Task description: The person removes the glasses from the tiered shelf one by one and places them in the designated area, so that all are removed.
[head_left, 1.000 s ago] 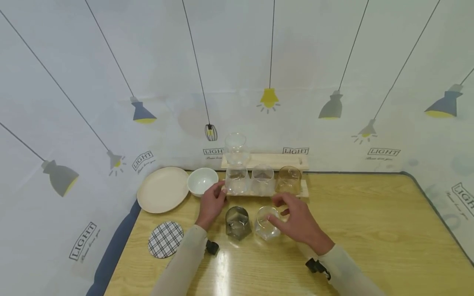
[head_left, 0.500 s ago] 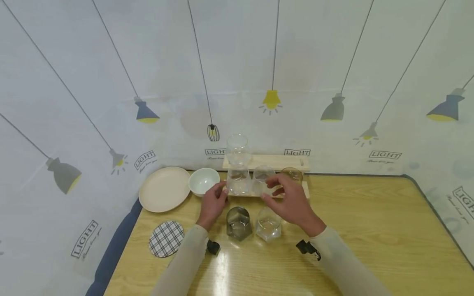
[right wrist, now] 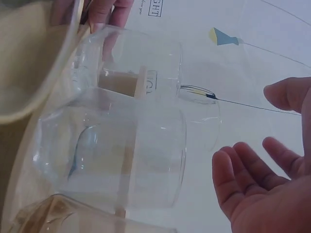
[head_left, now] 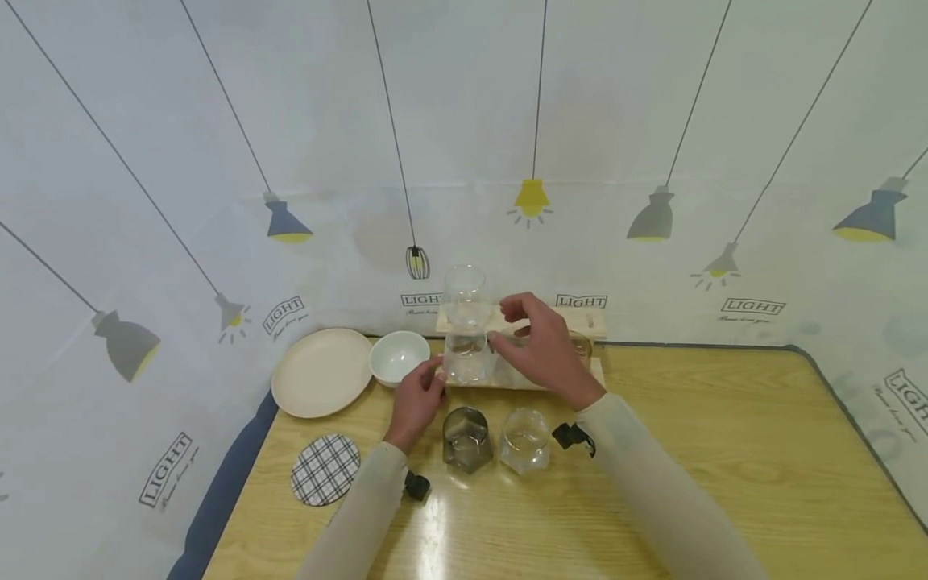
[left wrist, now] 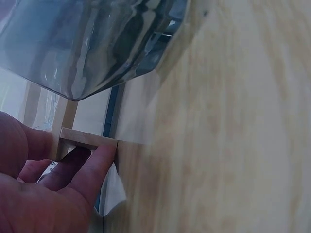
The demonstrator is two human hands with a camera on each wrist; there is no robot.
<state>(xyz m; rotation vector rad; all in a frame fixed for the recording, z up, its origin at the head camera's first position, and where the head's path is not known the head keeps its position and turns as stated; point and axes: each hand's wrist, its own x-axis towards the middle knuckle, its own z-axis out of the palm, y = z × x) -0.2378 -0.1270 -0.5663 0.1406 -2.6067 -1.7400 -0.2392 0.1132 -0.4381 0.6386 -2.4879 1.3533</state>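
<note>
My left hand [head_left: 418, 403] grips the left end of a two-tier wooden rack [head_left: 598, 374]; the left wrist view shows thumb and fingers around its wooden end piece [left wrist: 88, 138]. On the lower tier stand a clear glass [head_left: 466, 360], a second clear glass [right wrist: 112, 150] and an amber glass [head_left: 582, 346], the latter two partly hidden behind my right hand [head_left: 545, 348]. That hand hovers over them with thumb and fingers apart, holding nothing, close to another clear glass [head_left: 465, 292] on the upper tier's left end.
In front of the rack, a smoky grey glass [head_left: 467, 440] and a clear glass [head_left: 525, 441] stand on the wooden table [head_left: 725, 451]. To the left are a white bowl [head_left: 399, 357], a beige plate [head_left: 321, 372] and a checked round coaster [head_left: 325, 470]. A printed wall hanging closes off the back.
My right hand has moved from the clear glass on the table, forward and up over the rack's lower tier toward the upper one. The left hand keeps its hold on the rack.
</note>
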